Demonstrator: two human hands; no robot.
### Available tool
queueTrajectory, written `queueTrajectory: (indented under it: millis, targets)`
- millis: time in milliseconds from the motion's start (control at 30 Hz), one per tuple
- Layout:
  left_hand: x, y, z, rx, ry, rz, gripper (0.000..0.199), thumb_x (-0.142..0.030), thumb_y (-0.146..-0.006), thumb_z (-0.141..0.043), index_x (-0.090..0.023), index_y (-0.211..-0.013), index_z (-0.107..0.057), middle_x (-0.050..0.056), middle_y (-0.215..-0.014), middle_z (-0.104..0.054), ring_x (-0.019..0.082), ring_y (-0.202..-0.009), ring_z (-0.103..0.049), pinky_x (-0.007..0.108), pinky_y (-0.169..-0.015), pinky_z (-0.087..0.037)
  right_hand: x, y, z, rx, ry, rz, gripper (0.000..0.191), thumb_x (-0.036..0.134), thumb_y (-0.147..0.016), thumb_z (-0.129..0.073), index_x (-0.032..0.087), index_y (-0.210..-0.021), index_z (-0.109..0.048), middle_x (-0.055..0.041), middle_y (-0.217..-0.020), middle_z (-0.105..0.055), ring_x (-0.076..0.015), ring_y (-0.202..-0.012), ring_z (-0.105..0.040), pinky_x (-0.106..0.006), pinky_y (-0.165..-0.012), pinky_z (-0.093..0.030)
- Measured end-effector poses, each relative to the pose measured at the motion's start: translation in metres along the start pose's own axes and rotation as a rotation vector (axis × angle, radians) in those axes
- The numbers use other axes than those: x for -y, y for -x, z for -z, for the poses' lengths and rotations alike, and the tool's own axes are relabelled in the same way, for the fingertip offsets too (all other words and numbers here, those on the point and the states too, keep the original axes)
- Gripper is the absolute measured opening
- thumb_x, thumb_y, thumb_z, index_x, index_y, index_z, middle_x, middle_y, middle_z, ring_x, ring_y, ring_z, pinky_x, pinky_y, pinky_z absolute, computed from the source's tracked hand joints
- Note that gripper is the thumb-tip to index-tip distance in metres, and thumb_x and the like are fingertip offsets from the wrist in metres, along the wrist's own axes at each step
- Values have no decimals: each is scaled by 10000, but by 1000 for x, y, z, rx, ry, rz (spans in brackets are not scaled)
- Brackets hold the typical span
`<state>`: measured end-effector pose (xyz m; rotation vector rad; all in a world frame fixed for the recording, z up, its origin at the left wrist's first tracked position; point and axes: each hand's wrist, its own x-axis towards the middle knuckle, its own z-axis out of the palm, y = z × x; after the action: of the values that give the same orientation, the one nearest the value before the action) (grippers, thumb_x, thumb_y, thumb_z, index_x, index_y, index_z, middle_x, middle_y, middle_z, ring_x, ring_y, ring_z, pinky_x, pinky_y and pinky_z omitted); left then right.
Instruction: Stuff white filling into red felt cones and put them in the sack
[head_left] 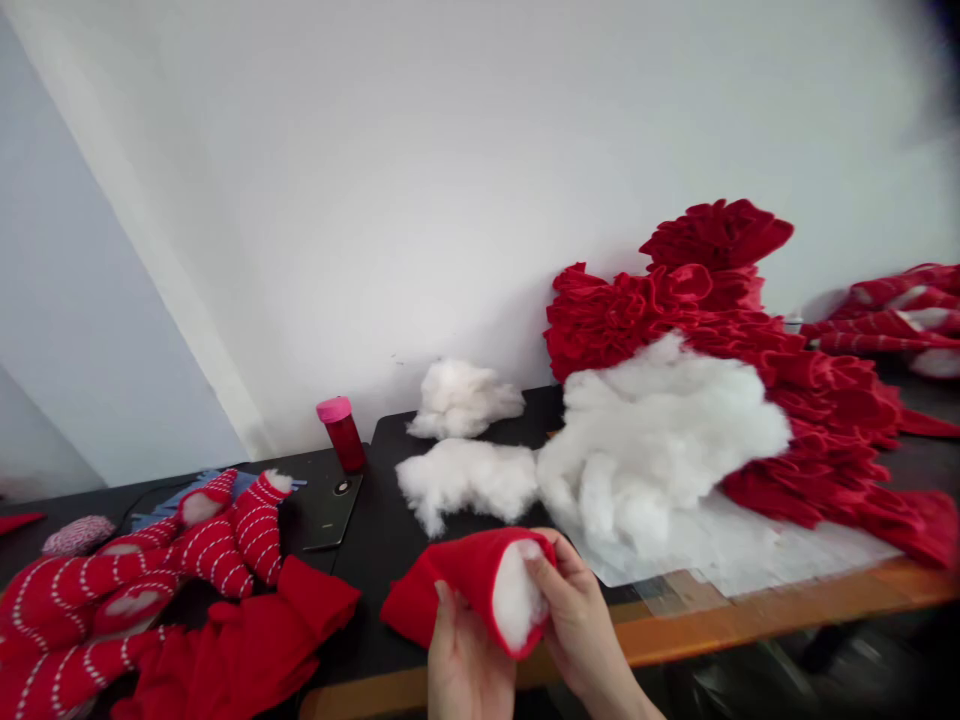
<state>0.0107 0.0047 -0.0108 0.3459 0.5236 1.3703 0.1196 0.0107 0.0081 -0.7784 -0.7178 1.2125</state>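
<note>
A red felt cone [442, 575] with white stuffing [519, 597] showing in its open end is held over the table's front edge. My left hand [471, 660] grips the cone from below, its thumb on the near side. At the rim, my right hand [581, 615] has its thumb against the stuffing and its other fingers behind the felt. Just beyond lie a large heap of white fiber stuffing [660, 440] and two smaller tufts, one nearer [469, 480] and one farther [465, 398].
Red felt pieces [817, 410] are piled behind the stuffing. Striped red stuffed pieces [75, 600] and folded red felt [255, 640] lie at left. A pink-lidded red bottle [341, 435] stands near a dark phone [334, 515]. More striped pieces [892, 315] lie far right.
</note>
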Motion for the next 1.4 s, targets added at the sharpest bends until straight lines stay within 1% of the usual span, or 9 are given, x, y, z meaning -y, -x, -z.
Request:
queueTrajectory:
  millis: [100, 233, 367, 500, 633, 733, 967, 1133, 1400]
  targets:
    - [-3, 1, -16, -50, 224, 2, 293, -363, -862, -530, -224, -1079, -670, 114, -1003, -726, 279, -1010, -651, 424, -892, -511, -4, 13, 2, 42, 163, 19, 285, 413, -765, -695, 206, -935, -599, -36, -848, -638, -189, -759, -589, -262, -660, -480]
    - [-2, 4, -30, -205, 186, -48, 511, -274, -837, -594, -280, -1329, -457, 89, -950, -728, 244, -823, -697, 386, -746, -562, -8, 27, 9, -34, 455, 399, 179, 319, -829, -627, 246, -993, -630, -55, -967, -589, -193, -847, -590, -257, -727, -509]
    - [11, 10, -28, -136, 164, -69, 671, -261, -778, -668, -259, -1380, -372, 97, -1038, -690, 226, -907, -680, 320, -819, -539, -11, 32, 1, 92, 527, 528, 243, 221, -869, -550, 302, -1081, -637, -59, -1105, -576, -215, -1016, -576, -276, -865, -493]
    - [13, 10, -16, -103, 14, -189, 839, -293, -670, -768, -306, -1386, -331, 83, -1140, -643, 247, -990, -650, 316, -827, -534, -9, 31, 1, 91, 299, 297, 156, 309, -875, -587, 289, -1015, -652, -46, -1055, -618, -213, -978, -592, -281, -842, -502]
    - [11, 7, -11, -187, -134, -272, 827, -309, -676, -765, -309, -1372, -317, 74, -1162, -623, 230, -995, -641, 306, -811, -532, -11, 35, 8, 1, 64, 72, 238, 448, -823, -649, 258, -965, -661, -44, -995, -669, -216, -920, -628, -263, -772, -523]
    - [19, 8, -14, -157, -256, -278, 765, -277, -645, -789, -234, -1303, -402, 95, -1066, -658, 251, -953, -656, 332, -810, -532, -13, 41, 8, 23, 63, -6, 294, 434, -776, -714, 244, -997, -677, -48, -1015, -695, -231, -976, -625, -278, -853, -501]
    - [17, 15, -17, -12, -82, -161, 543, -273, -618, -802, -233, -1115, -587, 94, -1095, -667, 283, -1060, -617, 387, -886, -512, -1, 46, 16, -6, -226, -210, 313, 408, -733, -765, 217, -977, -723, -51, -902, -735, -256, -920, -657, -352, -841, -513]
    - [21, 17, -17, 71, -181, -70, 410, -230, -635, -793, -233, -1019, -649, 66, -1045, -678, 271, -1062, -612, 393, -902, -496, 13, 64, 45, -52, -392, -330, 323, 367, -724, -784, 146, -954, -731, -96, -887, -741, -202, -787, -682, -268, -708, -538]
    - [72, 37, -36, 233, -307, 130, 255, -331, -746, -703, -161, -935, -676, 91, -944, -686, 245, -967, -626, 426, -974, -418, 21, 117, 112, -235, -515, -391, 394, 328, -753, -756, 59, -1032, -685, -180, -1054, -701, -228, -876, -683, -296, -771, -538]
